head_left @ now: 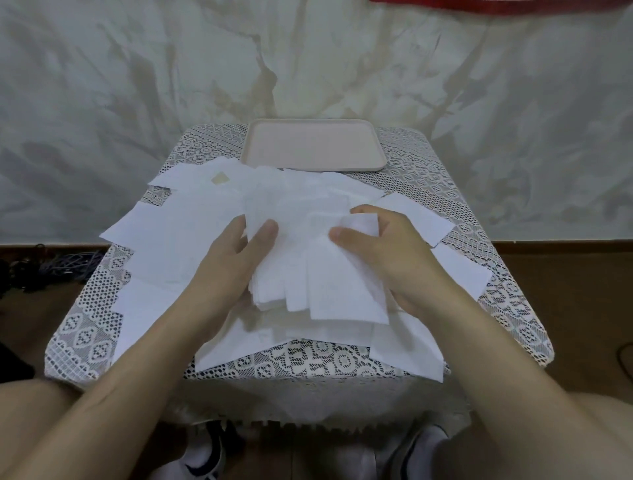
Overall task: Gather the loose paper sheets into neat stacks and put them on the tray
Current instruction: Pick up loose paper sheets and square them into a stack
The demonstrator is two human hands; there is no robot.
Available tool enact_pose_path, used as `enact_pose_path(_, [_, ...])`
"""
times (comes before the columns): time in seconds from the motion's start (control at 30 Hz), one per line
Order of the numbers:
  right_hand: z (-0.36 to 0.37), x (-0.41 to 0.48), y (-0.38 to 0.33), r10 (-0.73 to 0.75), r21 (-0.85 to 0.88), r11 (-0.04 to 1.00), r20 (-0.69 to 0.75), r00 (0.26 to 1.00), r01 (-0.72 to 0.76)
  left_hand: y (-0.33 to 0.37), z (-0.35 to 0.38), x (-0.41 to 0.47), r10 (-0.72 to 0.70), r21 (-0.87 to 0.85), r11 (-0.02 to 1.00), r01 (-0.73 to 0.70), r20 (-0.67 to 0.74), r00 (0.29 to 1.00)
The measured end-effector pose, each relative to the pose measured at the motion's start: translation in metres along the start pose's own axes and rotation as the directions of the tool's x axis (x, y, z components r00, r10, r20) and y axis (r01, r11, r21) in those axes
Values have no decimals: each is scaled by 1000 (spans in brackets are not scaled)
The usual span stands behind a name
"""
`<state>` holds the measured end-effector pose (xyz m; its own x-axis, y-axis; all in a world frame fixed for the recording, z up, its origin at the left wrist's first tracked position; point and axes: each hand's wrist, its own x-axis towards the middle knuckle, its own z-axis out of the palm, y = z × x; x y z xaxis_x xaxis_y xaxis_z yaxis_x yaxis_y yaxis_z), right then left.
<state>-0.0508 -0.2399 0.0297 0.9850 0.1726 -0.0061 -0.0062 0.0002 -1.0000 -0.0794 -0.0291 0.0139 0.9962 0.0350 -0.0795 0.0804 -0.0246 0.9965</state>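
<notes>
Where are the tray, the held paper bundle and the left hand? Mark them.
tray (pixel 313 147): head view, bare floor.
paper bundle (pixel 301 267): head view, top sheet.
left hand (pixel 229 253): head view, its back.

Plain white rectangular paper sheets (pixel 308 267): uniform white, no print, at centre and spread from 7 to 3 o'clock. Small beige square patch (pixel 220 179) among them at 11 o'clock. Pale pink rectangular tray (pixel 313 168), 12 o'clock: single colour, unpatterned. White openwork lace tablecloth (pixel 428 171): bands of diamond and floral motifs, dark showing through the mesh. Grey-white backdrop cloth (pixel 137 85): beige-brown marbled streaks. Brown floor (pixel 565 267). Red strip (pixel 496 4), 1 o'clock. White shoes (pixel 202 459), 6 o'clock: dark curved marks.
</notes>
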Motion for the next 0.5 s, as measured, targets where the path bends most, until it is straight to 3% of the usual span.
enact_pose_path(0.27, [-9, 6, 0, -70, -181, 982, -57, 996, 58, -1, -1, 0, -26, 9, 1000, 26, -14, 1000])
enact_pose_path(0.5, [5, 4, -1, -120, -75, 991, -129, 984, 111, 2, 8, -3, -11, 2, 1000, 11, 6, 1000])
